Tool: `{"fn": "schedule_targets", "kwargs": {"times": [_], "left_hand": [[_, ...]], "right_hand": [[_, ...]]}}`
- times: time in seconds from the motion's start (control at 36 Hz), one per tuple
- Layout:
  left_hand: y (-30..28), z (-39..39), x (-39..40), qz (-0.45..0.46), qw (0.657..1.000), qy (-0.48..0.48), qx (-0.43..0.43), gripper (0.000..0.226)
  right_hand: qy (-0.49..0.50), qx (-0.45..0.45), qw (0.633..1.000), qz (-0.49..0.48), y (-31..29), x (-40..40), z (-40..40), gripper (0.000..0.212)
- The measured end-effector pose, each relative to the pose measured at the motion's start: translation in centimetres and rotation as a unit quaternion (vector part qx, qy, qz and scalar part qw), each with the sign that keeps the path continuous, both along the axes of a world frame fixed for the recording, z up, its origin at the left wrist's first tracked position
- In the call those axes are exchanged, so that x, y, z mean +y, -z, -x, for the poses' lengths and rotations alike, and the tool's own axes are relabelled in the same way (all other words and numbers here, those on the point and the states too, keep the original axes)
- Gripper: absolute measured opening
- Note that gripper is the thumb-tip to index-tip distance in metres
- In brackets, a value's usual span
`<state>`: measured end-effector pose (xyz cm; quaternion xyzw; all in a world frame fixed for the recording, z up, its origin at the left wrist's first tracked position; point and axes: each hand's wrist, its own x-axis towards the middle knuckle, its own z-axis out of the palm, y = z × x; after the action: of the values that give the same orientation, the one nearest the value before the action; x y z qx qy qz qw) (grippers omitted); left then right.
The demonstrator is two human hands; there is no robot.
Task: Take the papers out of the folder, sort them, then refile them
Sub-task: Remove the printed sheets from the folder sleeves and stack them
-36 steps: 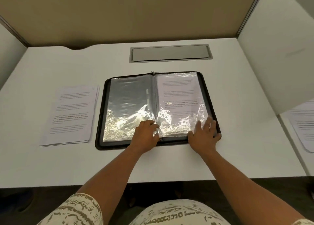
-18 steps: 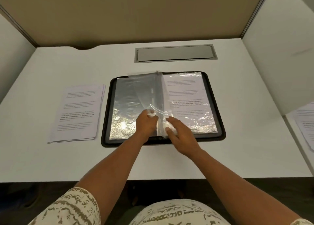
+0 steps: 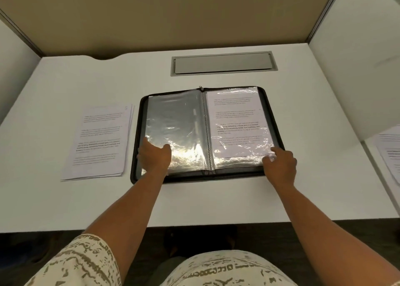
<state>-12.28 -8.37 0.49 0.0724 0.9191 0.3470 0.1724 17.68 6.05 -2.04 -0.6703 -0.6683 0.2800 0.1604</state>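
Observation:
A black zip folder (image 3: 279, 134) lies open in the middle of the white desk, its clear plastic sleeves spread both ways. The left sleeve (image 3: 175, 121) shows no paper. A printed paper (image 3: 237, 121) sits inside the right sleeve. My left hand (image 3: 154, 157) rests flat on the lower left part of the left sleeve. At the right sleeve's lower right corner lies my right hand (image 3: 281, 166), fingers on the plastic edge. A stack of printed papers (image 3: 100, 140) lies on the desk just left of the folder.
A grey cable hatch (image 3: 223, 63) is set into the desk (image 3: 216, 199) behind the folder. Partition walls close in the back and both sides. More printed sheets (image 3: 389, 151) lie beyond the right partition, at the frame's edge.
A clear sleeve that stood at the spine has turned over to the left and lies flat. My left hand slid left onto it; my right hand moved back to the right sleeve's corner.

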Motion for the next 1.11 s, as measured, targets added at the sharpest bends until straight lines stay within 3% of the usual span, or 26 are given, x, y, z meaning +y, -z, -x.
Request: {"fn": "schedule_targets", "kwargs": {"times": [0.11, 0.22, 0.33, 0.5, 0.67, 0.72, 0.83, 1.0, 1.11], "left_hand": [[0.1, -1.6, 0.8, 0.118, 0.974, 0.149, 0.125, 0.06], [1.4, -4.2, 1.7, 0.073, 0.934, 0.308, 0.163, 0.027], [1.4, -7.2, 3.2, 0.009, 0.886, 0.432, 0.167, 0.019], [2.1, -10.3, 4.9, 0.016, 0.829, 0.526, 0.191, 0.028], [2.0, -12.4, 6.5, 0.068, 0.792, 0.57, 0.21, 0.063], [2.0, -12.9, 6.9, 0.061, 0.79, 0.567, 0.224, 0.06], [2.0, -13.5, 7.6, 0.038, 0.802, 0.55, 0.229, 0.025], [1.5, -13.5, 7.9, 0.036, 0.839, 0.514, 0.174, 0.026], [1.3, -13.2, 8.1, 0.02, 0.865, 0.48, 0.144, 0.017]], "right_hand": [[0.021, -0.057, 0.997, 0.044, -0.2, 0.3, -0.4, 0.043], [0.023, -0.036, 0.998, 0.045, 0.1, 0.4, -0.7, 0.038], [0.033, 0.034, 0.999, 0.021, 0.0, 0.5, -1.1, 0.033], [0.04, 0.095, 0.995, 0.016, -1.4, 0.9, -1.3, 0.021], [0.044, 0.128, 0.991, 0.018, -2.7, 1.5, -1.5, 0.009], [0.045, 0.149, 0.988, 0.024, -2.8, 1.8, -1.6, 0.009], [0.044, 0.185, 0.981, 0.043, -2.8, 2.1, -1.8, 0.012], [-0.002, 0.259, 0.953, 0.16, -2.6, 2.1, -2.2, 0.038], [-0.056, 0.245, 0.942, 0.223, -2.2, 1.5, -1.9, 0.049]]}}
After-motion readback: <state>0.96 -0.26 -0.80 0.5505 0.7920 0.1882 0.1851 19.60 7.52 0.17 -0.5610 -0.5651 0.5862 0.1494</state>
